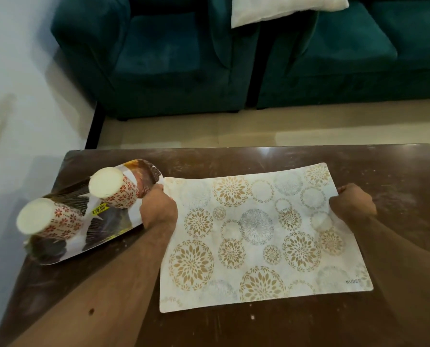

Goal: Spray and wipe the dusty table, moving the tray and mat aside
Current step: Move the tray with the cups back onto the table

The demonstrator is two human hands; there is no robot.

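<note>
A teal sofa (pixel 234 58) fills the twelve o'clock side beyond the dark, dusty worktop (pixel 234 326). On the worktop a patterned mat (pixel 259 236) lies flat at centre, reaching toward four o'clock. At nine o'clock a printed tray (pixel 104 234) sits near the worktop's edge, just beside the mat, carrying two upturned floral cups (pixel 111 189). The left hand (pixel 159 209) curls its fingers around the mat's nine o'clock edge beside the tray; the right hand (pixel 352 205) pinches the mat's two o'clock edge, fingers curled
</note>
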